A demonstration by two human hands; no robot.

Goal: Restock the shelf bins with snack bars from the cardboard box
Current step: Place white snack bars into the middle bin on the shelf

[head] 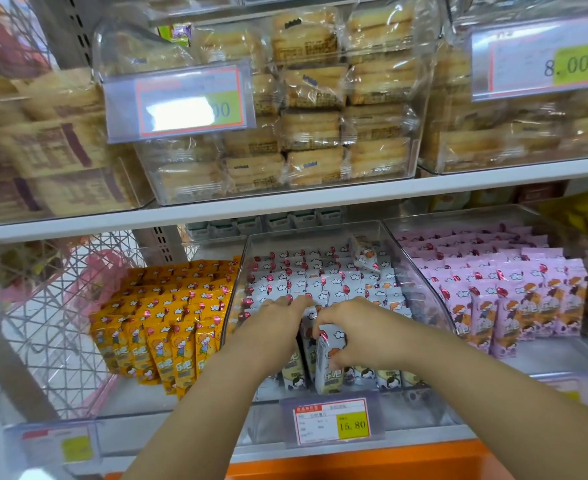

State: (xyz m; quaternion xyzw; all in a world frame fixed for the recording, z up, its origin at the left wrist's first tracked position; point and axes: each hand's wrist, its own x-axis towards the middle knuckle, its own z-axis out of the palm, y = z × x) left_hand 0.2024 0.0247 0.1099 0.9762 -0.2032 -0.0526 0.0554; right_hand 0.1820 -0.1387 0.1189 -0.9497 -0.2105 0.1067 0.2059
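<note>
Care was due as the left hand (276, 323), fingers (297, 302) straight, pressed the packed rows (323, 284) back in the middle bin (394, 249) and the right hand (353, 332) pinched one snack bar (329, 367) to slot upright.

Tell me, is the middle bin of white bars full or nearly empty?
Nearly full: white bars fill the middle bin back to front; the right hand grips another bar.

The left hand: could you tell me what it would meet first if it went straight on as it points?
Most likely the white snack bars in the middle bin: the left hand points into their rows, fingertips seemingly touching the nearest one, though depth is unclear.
</note>
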